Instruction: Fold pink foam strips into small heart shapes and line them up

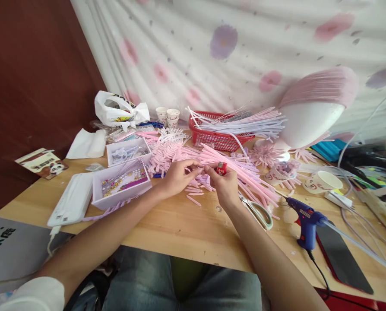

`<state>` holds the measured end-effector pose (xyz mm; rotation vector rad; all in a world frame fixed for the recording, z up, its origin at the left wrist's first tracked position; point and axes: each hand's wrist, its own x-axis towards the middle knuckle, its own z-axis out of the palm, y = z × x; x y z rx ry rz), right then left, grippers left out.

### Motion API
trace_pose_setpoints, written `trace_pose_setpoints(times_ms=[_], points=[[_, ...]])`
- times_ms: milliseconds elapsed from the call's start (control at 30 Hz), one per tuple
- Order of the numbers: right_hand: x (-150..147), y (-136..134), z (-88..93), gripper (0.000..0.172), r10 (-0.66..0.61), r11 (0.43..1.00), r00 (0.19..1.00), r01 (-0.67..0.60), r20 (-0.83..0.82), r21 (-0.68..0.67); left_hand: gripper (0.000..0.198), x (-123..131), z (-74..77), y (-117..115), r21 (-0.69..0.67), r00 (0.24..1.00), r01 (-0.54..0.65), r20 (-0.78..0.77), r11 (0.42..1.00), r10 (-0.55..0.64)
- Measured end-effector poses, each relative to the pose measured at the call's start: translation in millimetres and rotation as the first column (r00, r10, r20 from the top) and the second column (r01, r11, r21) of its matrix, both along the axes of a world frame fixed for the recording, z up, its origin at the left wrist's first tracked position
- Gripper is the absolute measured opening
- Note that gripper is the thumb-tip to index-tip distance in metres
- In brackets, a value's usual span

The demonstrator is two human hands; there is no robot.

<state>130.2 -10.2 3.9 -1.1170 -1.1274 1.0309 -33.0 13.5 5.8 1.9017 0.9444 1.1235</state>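
The work is carried out above the table (180, 229), between its near edge and the materials piled toward its far edge. The left hand (178, 176) is extended with thumb and forefinger brought together; their tips are met by those of the right hand (223, 181). Whether a piece is pinched between the left fingertips cannot be determined at this size. A small red lighter (221, 168) is gripped in the right hand, its metal end directed upward.

Beneath and beyond the right hand, a bundle of pink chenille stems (241, 172) is laid obliquely, one end directed toward the far edge. Short pink pieces (194, 201) are scattered on the near side of the hands. A heap of pink fringed pieces (165, 157) is located beyond the left hand. Scissors (256, 211) are placed beside the right wrist, handles toward the near edge.

At the far edge, a red basket (206, 140) is loaded with pale stems (245, 125). Toward the left edge, a white box (121, 190) is filled with beads, and a white power bank (71, 198) is set beside it. Toward the right, a blue glue gun (308, 224) is positioned beside a black phone (345, 255).
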Motion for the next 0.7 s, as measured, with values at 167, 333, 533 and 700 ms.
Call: trace_pose_setpoints(times_ms=[167, 333, 533, 700], points=[[-1, 1, -8.6, 0.026, 0.024, 0.999, 0.999, -0.026, -0.045, -0.044, 0.019, 0, -9.0, -3, -0.037, 0.996, -0.054, 0.074, 0.998, 0.057], [3, 1, -9.3, 0.031, 0.031, 0.998, 0.988, -0.04, -0.15, -0.054, 0.022, 7, -13.5, -8, -0.117, 0.98, -0.062, 0.182, 0.991, 0.083], [8, 2, -10.9, 0.031, 0.002, 0.998, 0.997, -0.007, -0.074, -0.066, 0.029, 10, -16.7, -7, -0.274, 0.922, -0.093, 0.339, 0.957, 0.186], [10, 0, -10.5, 0.041, -0.01, 1.0, 0.993, 0.011, -0.121, 0.008, 0.037, 11, -11.8, -7, -0.452, 0.811, -0.039, 0.507, 0.891, 0.293]])
